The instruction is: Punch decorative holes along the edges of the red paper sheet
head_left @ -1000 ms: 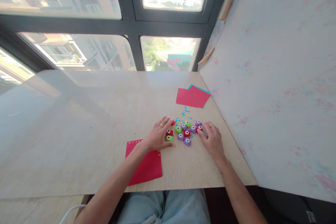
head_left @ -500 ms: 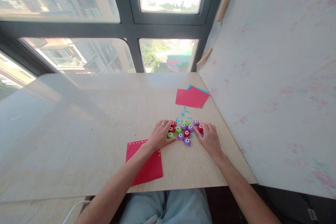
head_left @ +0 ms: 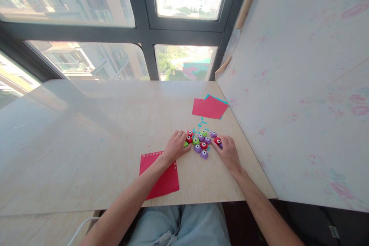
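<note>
Small paper punches in red, green and purple, each with an eye-like top, lie clustered on the table. My left hand [head_left: 175, 147] curls round the left side of the cluster, its thumb and fingers closing about a green punch [head_left: 186, 144], mostly hidden by them. Two red punches [head_left: 189, 139] touch or nearly touch its fingertips. On the right side, my right hand [head_left: 228, 150] has its thumb and fingers round a red punch [head_left: 217, 141], with a purple one partly hidden beside it. Between the hands sit several purple punches [head_left: 197, 148], a red one [head_left: 203, 145] and green ones [head_left: 196, 141].
A red sheet [head_left: 164, 182] with holes along its edges lies under my left forearm. Red and blue paper pieces [head_left: 209, 107] lie farther back, with blue paper bits [head_left: 201, 124] scattered before them. A floral wall [head_left: 288, 84] bounds the table [head_left: 86, 161] on the right.
My left fingers have drawn in over the green punch, hiding more of it. The red punch at my right hand has tilted slightly. The view has shifted a little.
</note>
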A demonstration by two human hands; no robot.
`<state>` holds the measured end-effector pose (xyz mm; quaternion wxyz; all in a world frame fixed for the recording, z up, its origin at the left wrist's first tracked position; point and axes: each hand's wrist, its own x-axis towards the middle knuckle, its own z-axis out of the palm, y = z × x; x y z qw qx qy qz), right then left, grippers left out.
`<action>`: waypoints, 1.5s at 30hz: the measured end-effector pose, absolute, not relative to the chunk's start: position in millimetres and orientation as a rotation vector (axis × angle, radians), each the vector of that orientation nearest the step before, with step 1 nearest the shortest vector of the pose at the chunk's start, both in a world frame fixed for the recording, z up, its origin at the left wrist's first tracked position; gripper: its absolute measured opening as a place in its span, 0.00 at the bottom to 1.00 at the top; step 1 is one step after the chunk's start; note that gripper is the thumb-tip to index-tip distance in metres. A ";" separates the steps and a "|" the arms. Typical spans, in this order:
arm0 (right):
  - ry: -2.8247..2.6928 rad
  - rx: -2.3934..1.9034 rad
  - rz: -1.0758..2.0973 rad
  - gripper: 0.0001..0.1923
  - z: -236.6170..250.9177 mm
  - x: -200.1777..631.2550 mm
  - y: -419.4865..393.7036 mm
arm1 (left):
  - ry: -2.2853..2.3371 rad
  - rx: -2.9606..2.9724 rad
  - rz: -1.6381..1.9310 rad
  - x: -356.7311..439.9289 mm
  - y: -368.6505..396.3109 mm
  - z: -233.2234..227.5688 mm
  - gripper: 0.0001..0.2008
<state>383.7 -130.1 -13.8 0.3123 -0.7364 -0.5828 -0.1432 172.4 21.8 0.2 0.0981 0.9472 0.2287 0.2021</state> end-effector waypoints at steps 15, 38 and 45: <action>-1.534 -2.051 -0.508 0.16 -7.7 378.9 -130.5 | 0.791 2.966 0.396 175.3 21.5 16.6 0.13; -1.538 -2.009 -0.504 0.24 -9.9 382.2 -134.9 | 0.698 3.109 0.438 111.2 74.0 39.1 0.12; -1.618 -1.956 -0.538 0.26 -15.2 389.0 -137.0 | 1.225 2.970 0.287 -0.4 132.8 41.0 0.10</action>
